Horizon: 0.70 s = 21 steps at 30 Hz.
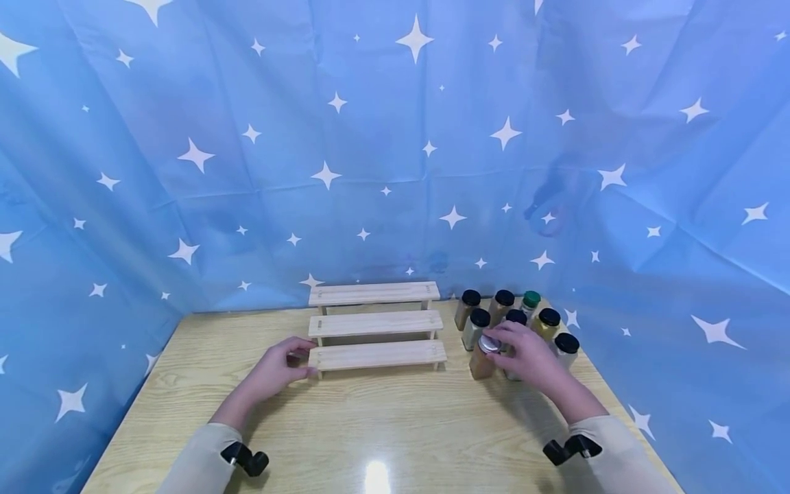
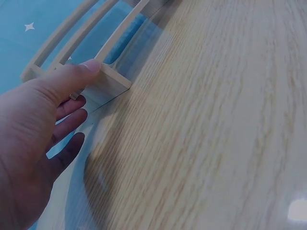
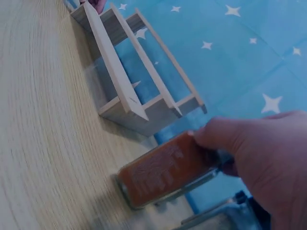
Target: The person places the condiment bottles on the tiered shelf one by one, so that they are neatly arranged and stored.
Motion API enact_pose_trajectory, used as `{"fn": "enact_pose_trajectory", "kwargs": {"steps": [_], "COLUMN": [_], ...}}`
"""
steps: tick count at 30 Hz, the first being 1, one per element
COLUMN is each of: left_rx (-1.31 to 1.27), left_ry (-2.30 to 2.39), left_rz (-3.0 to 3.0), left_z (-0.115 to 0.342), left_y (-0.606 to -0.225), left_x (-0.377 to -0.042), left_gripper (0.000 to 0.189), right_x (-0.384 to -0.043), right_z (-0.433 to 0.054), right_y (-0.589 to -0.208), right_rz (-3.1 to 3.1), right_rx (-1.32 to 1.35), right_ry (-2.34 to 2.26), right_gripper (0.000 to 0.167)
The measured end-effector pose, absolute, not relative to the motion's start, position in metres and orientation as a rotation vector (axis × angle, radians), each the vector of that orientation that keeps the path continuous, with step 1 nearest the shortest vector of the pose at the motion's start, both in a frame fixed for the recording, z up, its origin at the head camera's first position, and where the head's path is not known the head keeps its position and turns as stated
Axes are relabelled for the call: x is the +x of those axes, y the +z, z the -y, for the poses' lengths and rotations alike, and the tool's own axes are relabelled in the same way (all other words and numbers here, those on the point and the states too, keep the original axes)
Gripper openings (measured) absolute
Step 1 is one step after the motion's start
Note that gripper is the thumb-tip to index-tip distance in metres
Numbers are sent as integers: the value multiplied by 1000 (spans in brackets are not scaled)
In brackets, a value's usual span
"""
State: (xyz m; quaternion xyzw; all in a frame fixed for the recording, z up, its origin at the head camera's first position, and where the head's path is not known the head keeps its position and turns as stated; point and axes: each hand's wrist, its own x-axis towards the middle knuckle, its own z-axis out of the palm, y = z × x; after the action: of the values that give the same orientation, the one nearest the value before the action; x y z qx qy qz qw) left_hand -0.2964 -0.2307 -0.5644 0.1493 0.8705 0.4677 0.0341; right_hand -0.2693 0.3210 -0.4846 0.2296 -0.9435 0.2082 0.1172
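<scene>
A three-tier wooden spice rack (image 1: 376,355) stands on the table. At its left end is my left hand (image 1: 280,370), holding the lowest tier's end; in the left wrist view the thumb (image 2: 79,76) lies on the wood, with the other fingers partly behind it. My right hand (image 1: 527,353) grips a spice jar (image 1: 481,363) with a silver lid near its top. Reddish-brown powder fills that jar (image 3: 165,167) in the right wrist view, where its base looks tilted, close to the tabletop; whether it touches cannot be told.
Several other spice jars stand grouped around the right hand, including a black-lidded one (image 1: 475,329) and a green-lidded one (image 1: 529,305). Blue star-patterned cloth (image 1: 382,240) hangs behind and beside the wood-grain table (image 1: 370,425).
</scene>
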Motion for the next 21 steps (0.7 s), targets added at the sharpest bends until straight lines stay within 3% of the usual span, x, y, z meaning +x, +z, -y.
{"fn": "enact_pose_trajectory", "kwargs": {"steps": [21], "left_rx": [426], "left_ry": [1477], "left_rz": [-2638], "left_z": [230], "left_y": [-569], "left_x": [-297], "left_gripper": [54], "right_x": [-294], "right_z": [-282], "right_y": [-451], "right_rz": [2541], "right_rx": [699], "right_ry": [930], "right_gripper": [46]}}
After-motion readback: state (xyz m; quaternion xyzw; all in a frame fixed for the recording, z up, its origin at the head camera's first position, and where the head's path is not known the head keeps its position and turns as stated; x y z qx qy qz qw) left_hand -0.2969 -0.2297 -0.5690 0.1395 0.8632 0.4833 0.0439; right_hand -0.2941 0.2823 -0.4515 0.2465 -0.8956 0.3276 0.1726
